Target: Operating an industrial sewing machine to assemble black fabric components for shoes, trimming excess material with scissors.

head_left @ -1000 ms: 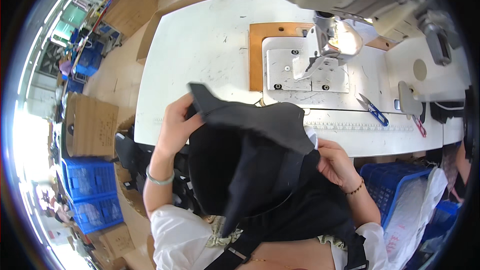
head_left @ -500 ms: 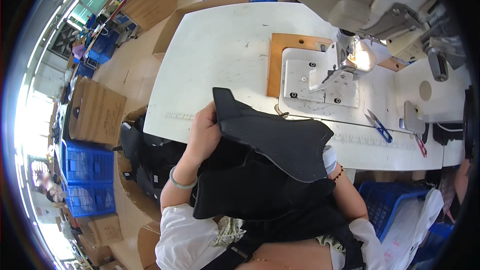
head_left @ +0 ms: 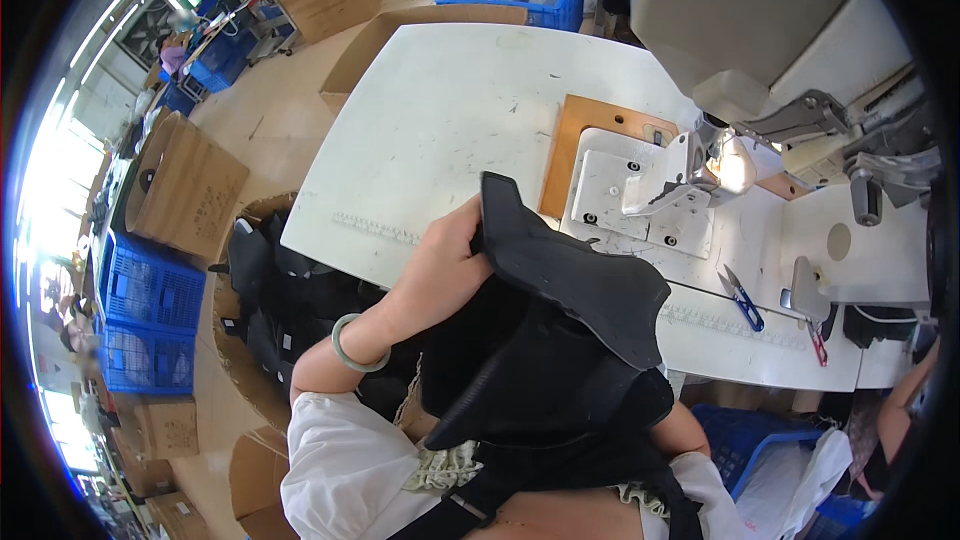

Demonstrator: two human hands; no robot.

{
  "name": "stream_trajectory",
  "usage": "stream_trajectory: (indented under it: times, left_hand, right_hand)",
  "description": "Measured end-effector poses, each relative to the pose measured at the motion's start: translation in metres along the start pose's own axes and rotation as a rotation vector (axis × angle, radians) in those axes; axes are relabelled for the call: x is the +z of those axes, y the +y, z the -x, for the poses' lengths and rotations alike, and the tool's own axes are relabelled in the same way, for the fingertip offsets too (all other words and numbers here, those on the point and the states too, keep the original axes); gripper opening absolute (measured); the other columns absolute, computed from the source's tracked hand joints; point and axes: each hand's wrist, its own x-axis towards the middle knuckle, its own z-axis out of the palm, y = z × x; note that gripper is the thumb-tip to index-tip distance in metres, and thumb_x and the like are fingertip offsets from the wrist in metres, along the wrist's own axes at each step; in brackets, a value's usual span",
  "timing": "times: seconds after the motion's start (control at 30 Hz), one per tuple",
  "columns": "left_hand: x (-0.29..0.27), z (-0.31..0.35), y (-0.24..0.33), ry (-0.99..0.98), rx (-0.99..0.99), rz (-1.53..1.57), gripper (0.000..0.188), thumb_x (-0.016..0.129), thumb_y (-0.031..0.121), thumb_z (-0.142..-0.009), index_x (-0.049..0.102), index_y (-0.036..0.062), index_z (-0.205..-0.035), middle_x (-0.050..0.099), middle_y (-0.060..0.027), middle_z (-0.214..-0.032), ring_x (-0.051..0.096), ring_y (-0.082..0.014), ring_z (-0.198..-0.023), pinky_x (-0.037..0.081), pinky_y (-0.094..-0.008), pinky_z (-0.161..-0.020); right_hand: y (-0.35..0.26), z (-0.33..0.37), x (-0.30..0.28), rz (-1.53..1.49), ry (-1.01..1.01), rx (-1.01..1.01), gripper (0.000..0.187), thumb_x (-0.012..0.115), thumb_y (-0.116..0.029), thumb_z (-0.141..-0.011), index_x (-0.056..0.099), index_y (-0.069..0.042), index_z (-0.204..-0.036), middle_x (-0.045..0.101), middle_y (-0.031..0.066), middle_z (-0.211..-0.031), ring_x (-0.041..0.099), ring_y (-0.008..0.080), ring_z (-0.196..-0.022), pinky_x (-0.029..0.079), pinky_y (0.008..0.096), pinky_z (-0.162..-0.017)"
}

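My left hand [head_left: 448,262] is closed on the left upper edge of a black padded piece [head_left: 575,285], with the fingers partly behind it. The piece is smooth, stiff-looking and curved, with a narrow tab standing up at its left. It is held tilted above my lap, over the front edge of the sewing table [head_left: 430,120]. A lower black flap [head_left: 540,390] hangs below and toward me. Only my right forearm [head_left: 682,430] shows on the right; the black piece hides that hand and its fingers.
A sewing machine [head_left: 700,165] stands at the right of the table. Blue thread snips [head_left: 742,298] and a small red-handled tool [head_left: 818,343] lie near it. On my left, a cardboard box [head_left: 232,360] holds several black pieces. A blue crate [head_left: 735,445] sits below the table at right.
My left hand and the black piece have shifted right, and the piece has tilted more steeply. The right hand's wrist has gone behind the piece. The whole view has turned slightly.
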Motion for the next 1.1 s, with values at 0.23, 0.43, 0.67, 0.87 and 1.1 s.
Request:
stream_trajectory:
  times: [0.23, 0.43, 0.67, 0.87, 1.1]
  left_hand:
    - [0.001, 0.0, -0.001, -0.1, 0.129, 0.047, 0.032, 0.053, 0.003, -0.076, 0.048, -0.0038, -0.107, 0.056, -0.018, -0.098, 0.054, -0.0267, -0.095, 0.041, -0.0309, -0.082]
    - [0.007, -0.005, -0.022, -0.287, -0.027, 0.302, 0.028, 0.052, 0.006, -0.081, 0.051, -0.0051, -0.106, 0.058, -0.0073, -0.099, 0.052, -0.0132, -0.091, 0.04, -0.0262, -0.081]
    - [0.006, -0.005, -0.004, -0.261, -0.016, 0.059, 0.026, 0.052, 0.009, -0.076, 0.055, -0.0069, -0.097, 0.06, -0.0215, -0.081, 0.059, -0.027, -0.076, 0.044, -0.032, -0.07]
    - [0.01, -0.005, -0.017, -0.198, -0.026, 0.021, 0.025, 0.055, 0.007, -0.073, 0.056, -0.0062, -0.093, 0.062, -0.0144, -0.077, 0.057, -0.0141, -0.07, 0.045, -0.0276, -0.067]
    - [0.015, -0.007, -0.029, -0.334, -0.012, 0.185, 0.033, 0.052, 0.011, -0.077, 0.053, -0.0025, -0.107, 0.062, -0.0156, -0.086, 0.057, -0.0167, -0.078, 0.044, -0.0293, -0.073]
  right_hand:
    - [-0.004, -0.008, -0.007, -0.06, 0.047, 0.036, 0.023, 0.055, -0.002, -0.077, 0.055, 0.002, -0.1, 0.06, 0.0069, -0.089, 0.056, 0.0116, -0.083, 0.045, 0.0239, -0.072]
    - [-0.013, -0.015, -0.013, -0.107, 0.095, 0.037, 0.023, 0.054, -0.002, -0.077, 0.055, 0.003, -0.099, 0.06, 0.0071, -0.089, 0.057, 0.0117, -0.083, 0.045, 0.0242, -0.072]
    - [-0.01, -0.005, -0.014, -0.179, 0.159, 0.139, 0.022, 0.054, -0.003, -0.077, 0.055, 0.003, -0.099, 0.06, 0.0074, -0.088, 0.057, 0.0119, -0.082, 0.046, 0.0246, -0.072]
    - [-0.009, 0.001, -0.011, -0.246, 0.211, 0.212, 0.022, 0.054, -0.003, -0.078, 0.055, 0.003, -0.099, 0.06, 0.0076, -0.088, 0.057, 0.0121, -0.082, 0.046, 0.0249, -0.072]
    - [-0.009, 0.009, -0.006, -0.345, 0.309, 0.262, 0.021, 0.054, -0.003, -0.078, 0.055, 0.003, -0.098, 0.061, 0.0079, -0.088, 0.057, 0.0122, -0.082, 0.046, 0.0253, -0.072]
